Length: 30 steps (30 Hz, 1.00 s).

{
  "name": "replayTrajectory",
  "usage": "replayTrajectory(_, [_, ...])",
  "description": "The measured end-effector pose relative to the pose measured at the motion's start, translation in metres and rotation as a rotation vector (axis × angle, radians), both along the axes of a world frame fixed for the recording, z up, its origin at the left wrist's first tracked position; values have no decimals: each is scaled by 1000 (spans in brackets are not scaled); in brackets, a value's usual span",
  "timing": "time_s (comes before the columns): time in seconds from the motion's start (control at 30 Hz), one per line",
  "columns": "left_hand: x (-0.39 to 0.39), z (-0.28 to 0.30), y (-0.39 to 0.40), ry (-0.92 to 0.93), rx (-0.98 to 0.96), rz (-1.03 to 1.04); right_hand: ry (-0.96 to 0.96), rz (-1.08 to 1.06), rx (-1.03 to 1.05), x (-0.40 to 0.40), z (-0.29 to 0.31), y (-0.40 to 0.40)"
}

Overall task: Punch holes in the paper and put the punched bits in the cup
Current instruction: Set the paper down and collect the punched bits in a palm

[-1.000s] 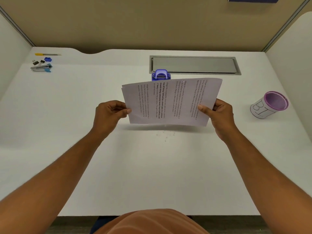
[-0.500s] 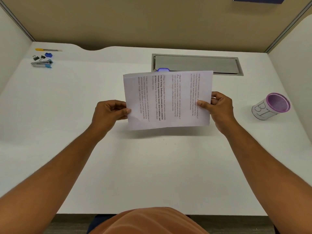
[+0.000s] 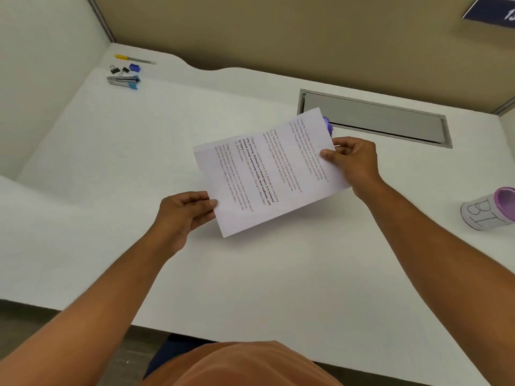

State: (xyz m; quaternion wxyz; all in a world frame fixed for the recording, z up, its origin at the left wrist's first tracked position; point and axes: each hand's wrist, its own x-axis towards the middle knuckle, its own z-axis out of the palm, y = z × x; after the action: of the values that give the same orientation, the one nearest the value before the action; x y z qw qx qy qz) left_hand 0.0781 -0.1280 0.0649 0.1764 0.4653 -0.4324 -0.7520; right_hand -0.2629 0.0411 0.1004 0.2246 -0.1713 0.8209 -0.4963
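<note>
We see the printed paper (image 3: 267,174) pinched above the white desk (image 3: 250,274) by the left hand (image 3: 184,215) and right hand (image 3: 351,160), hiding most of the purple punch (image 3: 328,125), the cup (image 3: 490,208) lying on its side well right.

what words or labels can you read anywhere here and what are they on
"BT": hand-drawn outline letters on the side of the cup.
"way of living. Defined by a slower pace, it is centered around strong community bonds, local traditions, and": bold lines on the paper; its lighter text is too blurred.
Dark sign on the wall: white characters cut off, unreadable.
</note>
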Motion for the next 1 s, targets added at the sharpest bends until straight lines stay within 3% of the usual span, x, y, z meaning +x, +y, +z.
replayTrajectory(0.53, [169, -19, -33, -65, 217, 582, 82, 479, 135, 147, -16, -247])
replayTrajectory(1.0, [236, -44, -69, -89, 365, 721, 134, 716, 343, 236, -62, -380])
